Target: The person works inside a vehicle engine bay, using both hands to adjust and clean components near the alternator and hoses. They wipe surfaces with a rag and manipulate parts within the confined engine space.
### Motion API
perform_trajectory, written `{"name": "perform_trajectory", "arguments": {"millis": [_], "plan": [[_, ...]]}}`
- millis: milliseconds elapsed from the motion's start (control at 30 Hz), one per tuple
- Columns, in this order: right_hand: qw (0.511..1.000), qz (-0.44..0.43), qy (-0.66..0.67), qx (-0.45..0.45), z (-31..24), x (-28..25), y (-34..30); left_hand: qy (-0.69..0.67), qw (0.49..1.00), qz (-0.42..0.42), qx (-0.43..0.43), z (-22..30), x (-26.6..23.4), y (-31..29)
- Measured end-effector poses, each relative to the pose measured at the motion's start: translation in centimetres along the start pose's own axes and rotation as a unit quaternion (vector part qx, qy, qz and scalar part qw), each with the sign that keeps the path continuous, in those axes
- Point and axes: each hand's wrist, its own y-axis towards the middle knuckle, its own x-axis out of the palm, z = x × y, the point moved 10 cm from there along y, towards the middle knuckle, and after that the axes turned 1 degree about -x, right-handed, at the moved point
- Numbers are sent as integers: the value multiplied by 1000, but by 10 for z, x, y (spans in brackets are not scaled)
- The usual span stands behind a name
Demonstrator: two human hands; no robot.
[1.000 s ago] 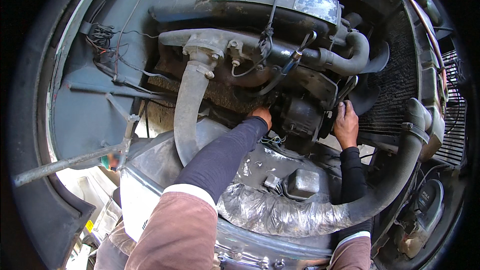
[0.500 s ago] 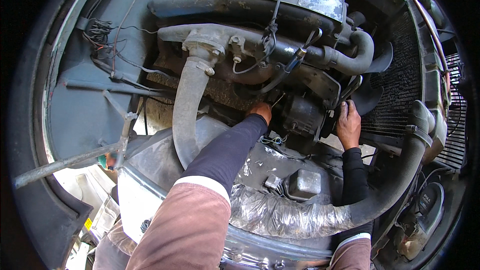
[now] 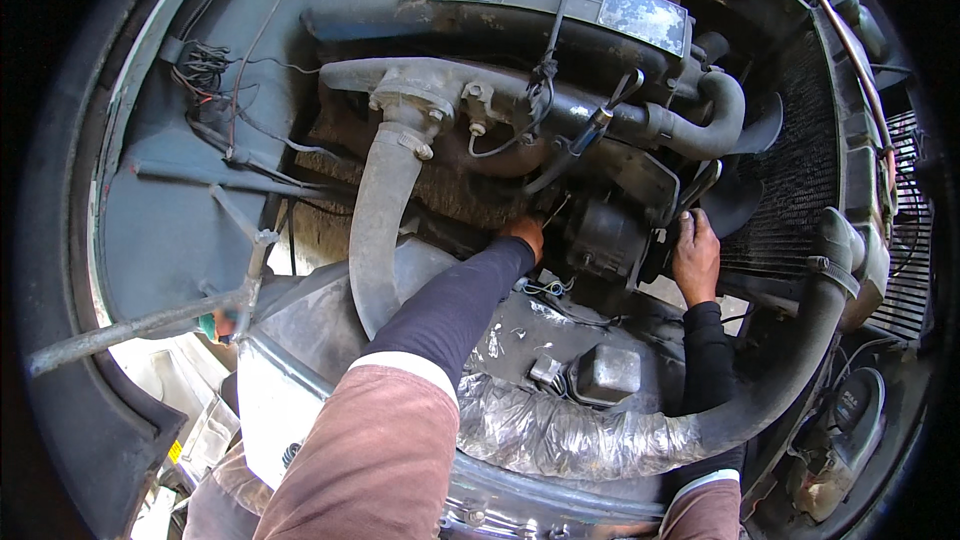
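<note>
In an engine bay, a dark alternator (image 3: 607, 237) sits between my two hands. My left hand (image 3: 526, 232) is closed beside its left end. A thin light metal rod (image 3: 556, 208) shows just past the fingers, but whatever they grip is hidden. On the alternator's other side, my right hand (image 3: 696, 258) has its fingers bent against the dark parts by the pulley. Its palm side is out of sight, so what it holds cannot be made out. A narrow metal loop (image 3: 704, 180) rises just above the right fingertips.
The radiator (image 3: 790, 160) and fan blade (image 3: 738, 205) stand right of my right hand. A foil-wrapped hose (image 3: 580, 435) crosses over my right forearm. A thick grey pipe (image 3: 376, 230) runs down at left. Loose wires (image 3: 548, 288) lie below the alternator; a small metal box (image 3: 608, 373) sits nearer.
The view has shifted slightly, so the engine sits a little lower in the picture. Both hands stay at the same spots by the alternator, with hardly any movement.
</note>
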Motion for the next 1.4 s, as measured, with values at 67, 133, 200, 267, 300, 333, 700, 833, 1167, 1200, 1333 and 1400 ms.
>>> {"name": "perform_trajectory", "arguments": {"millis": [67,133,200,267,300,333,700,833,1167,1200,1333,1400], "plan": [[1000,-6,2,6,0,0,-1,-34,999,-4,-12,2,-1,-3],[1000,17,6,-17,-1,-6,-2,-78,997,-15,-16,12,-11,-9],[999,25,8,-27,-2,-9,-3,-73,997,-26,-4,20,-22,-17],[999,29,12,-32,-5,-11,-1,-86,996,-23,7,23,-30,-18],[999,23,19,-33,-9,-8,-2,-101,995,-19,6,17,-34,-18],[999,20,27,-32,-11,-6,-3,-115,993,-14,7,13,-44,-20],[999,19,15,-23,-4,-7,0,-142,986,85,-30,34,-117,-58],[1000,14,-6,-18,4,-2,0,-145,984,77,-72,27,-107,-54],[999,27,-6,-41,-11,-7,-3,14,995,83,-48,4,-49,-36],[998,37,-8,-48,-11,-8,-4,5,996,73,-45,5,-45,-34],[999,15,-2,-33,-5,-6,-1,-4,998,53,-30,14,-40,-30],[1000,16,4,-25,-1,-7,0,0,998,55,-23,18,-41,-29]]}}
